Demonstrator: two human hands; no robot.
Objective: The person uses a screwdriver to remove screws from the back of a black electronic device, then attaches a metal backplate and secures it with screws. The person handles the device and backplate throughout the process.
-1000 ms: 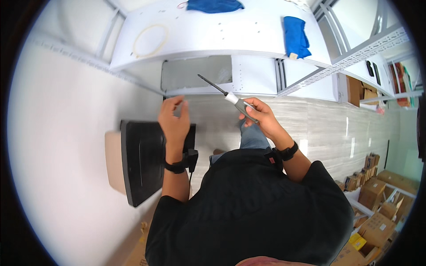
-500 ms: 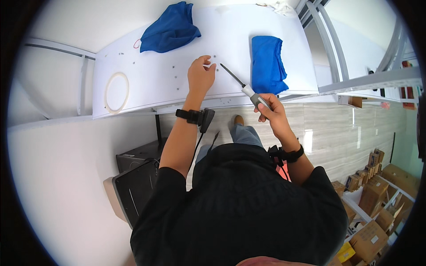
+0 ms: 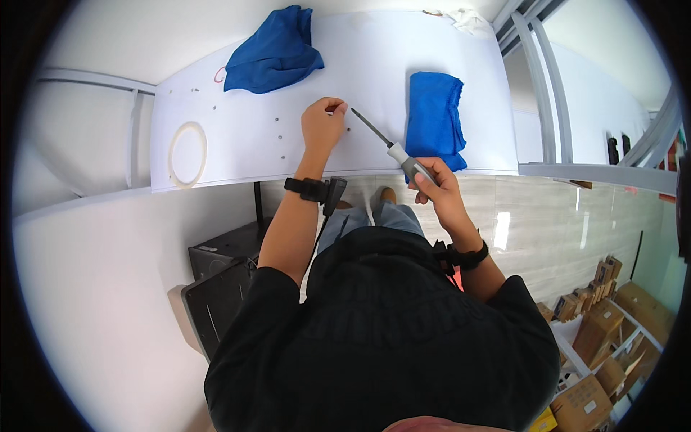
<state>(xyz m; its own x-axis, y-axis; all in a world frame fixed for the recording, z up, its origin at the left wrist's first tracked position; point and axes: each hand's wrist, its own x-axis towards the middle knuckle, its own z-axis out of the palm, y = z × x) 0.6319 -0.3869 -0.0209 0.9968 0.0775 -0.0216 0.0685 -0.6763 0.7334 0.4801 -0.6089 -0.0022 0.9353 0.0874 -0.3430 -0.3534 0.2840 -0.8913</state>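
My right hand is closed round the grey-and-white handle of a screwdriver. Its dark shaft slants up and left over the white table, the tip close to my left fingertips. My left hand is above the tabletop, thumb and forefinger pinched together; whatever is between them is too small to make out. One small dark screw-like piece lies just right of this hand. Several similar pieces are scattered to its left.
On the white table lie a dark blue cloth at the back, a folded bright blue cloth at right and a cream ring at left. Grey metal frames flank the table. Cardboard boxes stand at lower right.
My left fingers have closed from a loose curl into a pinch. A small piece beside them no longer shows. The screwdriver tip has come nearer the left fingertips, and the view has shifted slightly.
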